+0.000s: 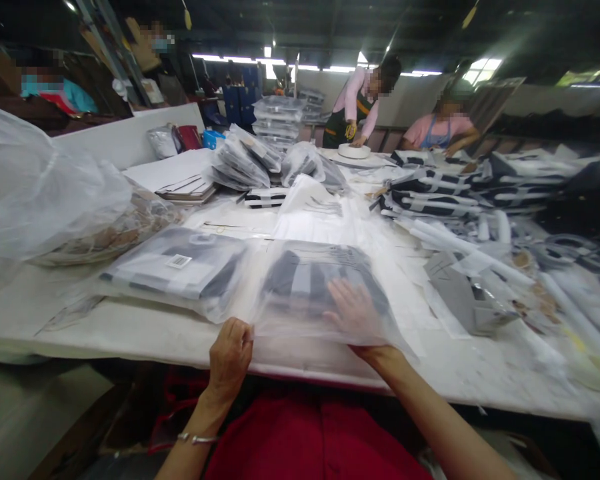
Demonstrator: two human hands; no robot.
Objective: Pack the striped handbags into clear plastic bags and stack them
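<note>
A clear plastic bag (280, 327) lies in front of me with a dark folded garment (293, 283) inside it. My left hand (231, 350) is closed on the bag's near left corner. Through the film I see my right hand (355, 308), reaching into the bag's near opening with its fingers spread over the garment. Just to the left lies a packed garment (180, 270) in clear plastic, with a white barcode label (179, 261) on top.
A stack of clear bags (313, 210) lies beyond. Wrapped garments (243, 160) and cardboard sheets (180, 177) stand behind. Dark garments (435, 193), a grey box (467, 293) and plastic scraps cover the right. A big plastic sack (45, 193) sits left. Several people work farther back.
</note>
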